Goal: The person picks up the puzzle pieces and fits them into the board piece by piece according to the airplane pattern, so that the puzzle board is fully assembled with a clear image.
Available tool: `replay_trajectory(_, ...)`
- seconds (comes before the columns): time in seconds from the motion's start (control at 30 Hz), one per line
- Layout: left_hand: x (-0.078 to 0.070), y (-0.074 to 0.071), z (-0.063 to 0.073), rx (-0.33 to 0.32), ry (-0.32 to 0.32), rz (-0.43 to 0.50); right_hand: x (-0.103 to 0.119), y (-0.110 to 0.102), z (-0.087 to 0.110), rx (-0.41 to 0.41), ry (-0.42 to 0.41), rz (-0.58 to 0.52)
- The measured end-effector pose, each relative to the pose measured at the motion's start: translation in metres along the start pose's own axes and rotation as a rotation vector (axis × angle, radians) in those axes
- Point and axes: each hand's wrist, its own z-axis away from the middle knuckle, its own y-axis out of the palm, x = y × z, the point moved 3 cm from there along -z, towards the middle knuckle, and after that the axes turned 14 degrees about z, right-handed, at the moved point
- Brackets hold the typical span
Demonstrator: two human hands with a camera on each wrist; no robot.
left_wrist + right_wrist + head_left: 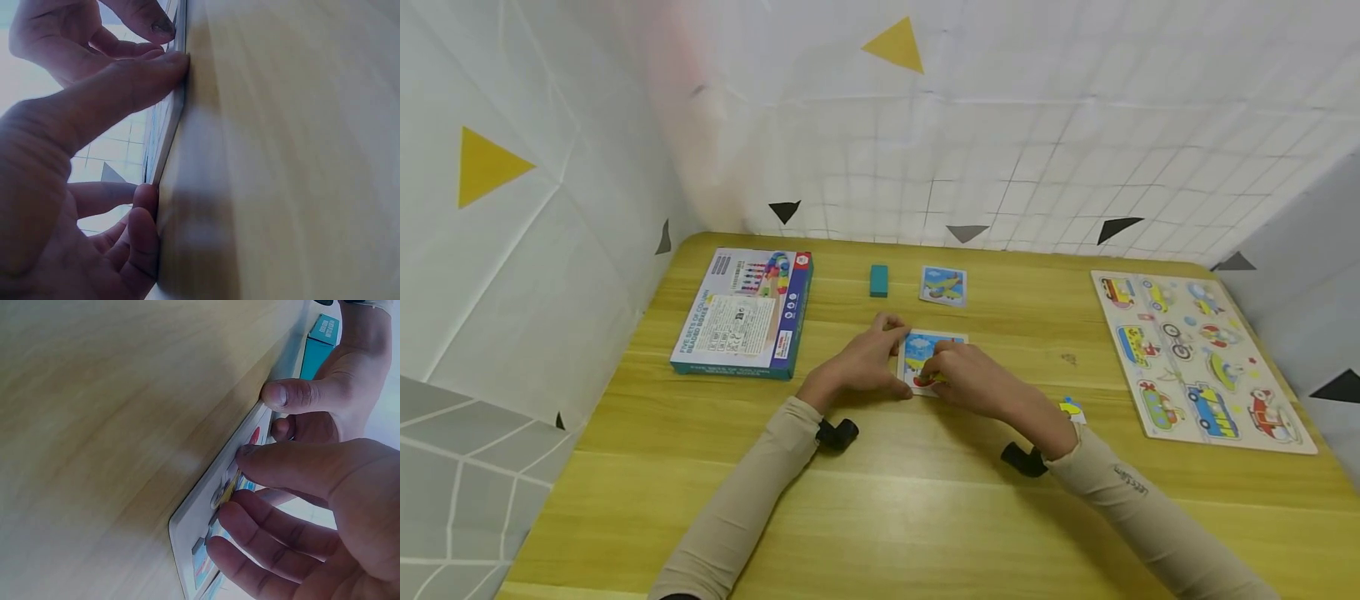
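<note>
A small jigsaw puzzle board (917,343) with a blue picture lies flat on the table between both hands. My left hand (871,360) grips its left side, thumb at the near corner and fingers at the far one; in the left wrist view the thumb and fingers press along the board's edge (164,142). My right hand (973,379) is over the board's right part, pinching a yellow puzzle piece (227,492) between thumb and fingertips, right at the board's surface. The fingers partly hide the piece and the picture.
Behind the board lie a small airplane picture (943,286) and a teal block (878,281). A bead toy box (737,312) is at the left, a wooden vehicle puzzle (1202,358) at the right. Beside the right wrist lies a loose yellow-and-blue puzzle piece (1071,408).
</note>
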Motion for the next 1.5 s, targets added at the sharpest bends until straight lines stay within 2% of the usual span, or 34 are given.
replay_trajectory(0.4,0.000,0.000,-0.001,0.004,-0.006,-0.006,-0.001,-0.001,0.002,-0.018,-0.010,0.008)
replay_trajectory(0.6,0.001,0.001,-0.001,0.009,-0.011,-0.016,-0.002,-0.002,0.008,-0.047,0.019,0.028)
replay_trajectory(0.77,0.002,0.000,-0.001,-0.003,-0.020,-0.005,-0.006,-0.008,0.020,-0.096,0.054,0.067)
replay_trajectory(1.0,0.002,0.001,-0.001,-0.009,-0.020,0.008,-0.014,-0.012,0.041,-0.121,0.073,0.088)
replay_trajectory(1.27,0.000,0.004,-0.002,-0.004,-0.018,0.015,-0.026,-0.015,0.073,-0.132,0.142,0.112)
replay_trajectory(1.5,0.001,0.003,0.000,-0.014,-0.022,0.015,-0.030,-0.019,0.088,-0.167,0.140,0.105)
